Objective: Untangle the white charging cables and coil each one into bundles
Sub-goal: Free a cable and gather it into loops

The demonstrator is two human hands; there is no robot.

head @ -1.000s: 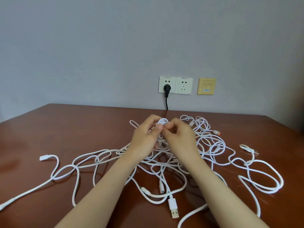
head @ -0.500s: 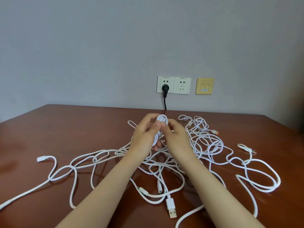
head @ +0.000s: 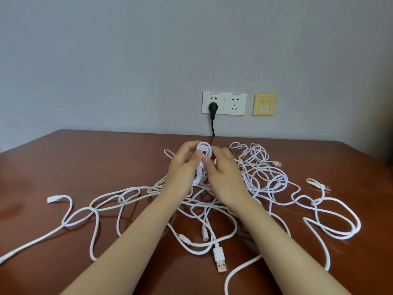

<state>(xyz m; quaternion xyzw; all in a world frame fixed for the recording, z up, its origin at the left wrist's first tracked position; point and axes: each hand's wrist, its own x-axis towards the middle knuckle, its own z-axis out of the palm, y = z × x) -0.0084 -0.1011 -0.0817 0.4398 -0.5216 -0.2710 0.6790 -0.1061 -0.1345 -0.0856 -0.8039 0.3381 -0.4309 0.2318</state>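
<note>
Between curled fingers (head: 188, 145), the left hand (head: 182, 171) grips a started coil (head: 204, 148) and the right hand (head: 225, 175) pinches it; winding next needs slack drawn from the tangle (head: 263, 179) beneath.

Before you lies a glossy reddish-brown wooden tabletop (head: 102, 165), which runs back to a plain pale grey wall (head: 138, 60). On that wall, a little above the tabletop's far edge, you see a white rectangular socket plate (head: 207, 99) with a round black plug (head: 212, 107) in it, whose black cord (head: 212, 127) hangs straight down behind the tabletop. A second white socket plate (head: 235, 104) sits against its right side, and a square beige wall plate (head: 265, 99) with a small blue label (head: 265, 109) is mounted just right of that.
</note>
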